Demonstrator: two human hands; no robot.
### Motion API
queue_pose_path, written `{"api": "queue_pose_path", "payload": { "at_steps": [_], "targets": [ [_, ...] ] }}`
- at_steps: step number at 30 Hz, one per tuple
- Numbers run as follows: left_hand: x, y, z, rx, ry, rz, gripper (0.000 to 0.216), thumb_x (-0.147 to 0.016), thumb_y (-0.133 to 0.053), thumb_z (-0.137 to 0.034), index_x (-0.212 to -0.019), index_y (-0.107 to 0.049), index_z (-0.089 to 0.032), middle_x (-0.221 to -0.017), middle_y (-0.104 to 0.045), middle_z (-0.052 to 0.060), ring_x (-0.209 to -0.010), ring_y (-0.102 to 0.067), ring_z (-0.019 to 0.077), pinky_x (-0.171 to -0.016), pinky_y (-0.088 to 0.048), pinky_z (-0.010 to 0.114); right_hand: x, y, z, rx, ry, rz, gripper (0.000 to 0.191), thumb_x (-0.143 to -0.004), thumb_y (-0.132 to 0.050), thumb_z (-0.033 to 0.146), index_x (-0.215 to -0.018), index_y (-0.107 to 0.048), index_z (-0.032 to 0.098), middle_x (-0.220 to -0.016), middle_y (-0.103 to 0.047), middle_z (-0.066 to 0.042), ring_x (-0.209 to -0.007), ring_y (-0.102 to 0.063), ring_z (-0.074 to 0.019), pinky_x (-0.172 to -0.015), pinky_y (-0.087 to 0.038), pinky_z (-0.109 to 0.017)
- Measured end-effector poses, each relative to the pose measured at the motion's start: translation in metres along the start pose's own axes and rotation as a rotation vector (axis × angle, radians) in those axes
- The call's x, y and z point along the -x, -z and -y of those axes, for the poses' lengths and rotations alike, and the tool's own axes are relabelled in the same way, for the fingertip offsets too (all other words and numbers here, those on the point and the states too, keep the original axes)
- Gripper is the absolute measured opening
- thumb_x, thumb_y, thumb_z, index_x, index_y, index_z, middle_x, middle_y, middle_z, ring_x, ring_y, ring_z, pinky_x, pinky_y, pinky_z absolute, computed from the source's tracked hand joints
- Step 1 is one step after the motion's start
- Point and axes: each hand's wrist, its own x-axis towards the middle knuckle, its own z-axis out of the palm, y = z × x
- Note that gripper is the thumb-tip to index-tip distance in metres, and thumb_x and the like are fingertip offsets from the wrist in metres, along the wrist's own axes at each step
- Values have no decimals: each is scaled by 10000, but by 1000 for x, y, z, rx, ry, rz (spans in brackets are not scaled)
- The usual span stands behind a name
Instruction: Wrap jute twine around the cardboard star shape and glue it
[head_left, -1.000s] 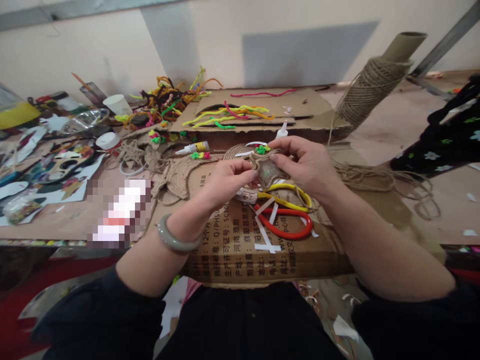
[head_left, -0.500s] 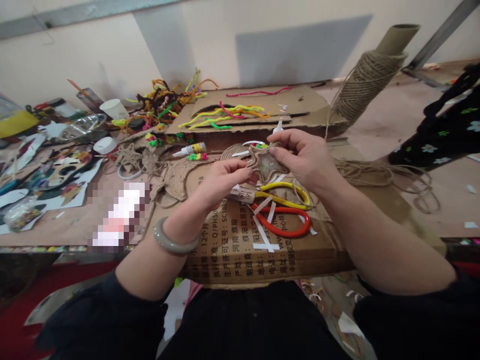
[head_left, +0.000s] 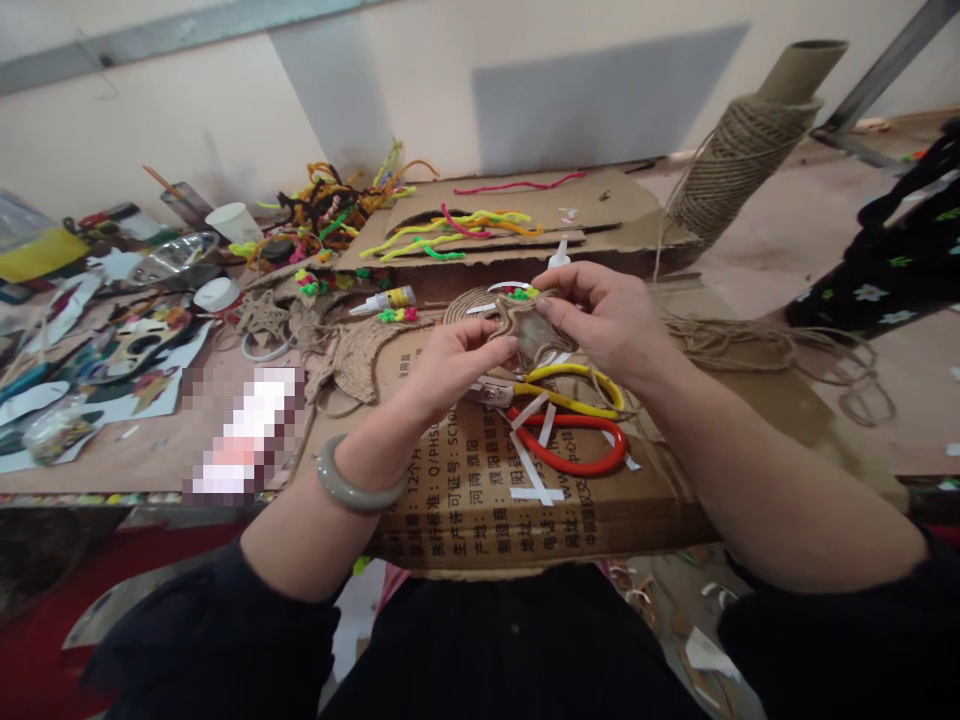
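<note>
I'm pinching the twine star (head_left: 538,338) with left hand (head_left: 463,365) and right hand (head_left: 604,312); scissors (head_left: 576,468) are lying toward the cardboard's (head_left: 645,515) front edge.

Table (head_left: 154,460) under printed cardboard (head_left: 652,505)

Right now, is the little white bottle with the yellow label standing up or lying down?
Lying down. The little white bottle with the yellow label stretches sideways, its pointed nozzle aimed left.
</note>
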Motion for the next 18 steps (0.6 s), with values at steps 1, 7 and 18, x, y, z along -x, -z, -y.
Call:
{"api": "queue_pose_path", "payload": {
  "at_steps": [1, 7, 18],
  "targets": [
    [0, -1, 0, 2, 5, -6, 210, -727, -750, -341, -765, -675, -148, -681, -680, -2, -601, -590, 88, -616, -466, 229, 0, -1, 0, -1, 3, 6, 172, -765, -633, 252, -910, -680, 171, -750, -642, -8, -676, -542, -125, -617, -437, -286],
    [-1, -4, -6, -27, 66, -68, 147, -708, -705, -258, -668, -613, -151, -588, -609, -22, -501, -513, 65, -501, -400, 205, 0, -1, -2, 11, 14, 62, 164, -761, -639, 285, -871, -675, 170, -777, -662, -18, -690, -558, -132, -619, -432, -287],
    [-1, -3, -2, -227, 27, -35, 116, -696, -667, -249, -660, -622, -149, -563, -550, -25, -504, -447, 66, -479, -336, 204, 2, -5, -3, 91, 6, 193, 178, -754, -649, 315, -841, -711, 173, -798, -723, -39, -671, -587, -147, -659, -464, -303]
  ]
}}
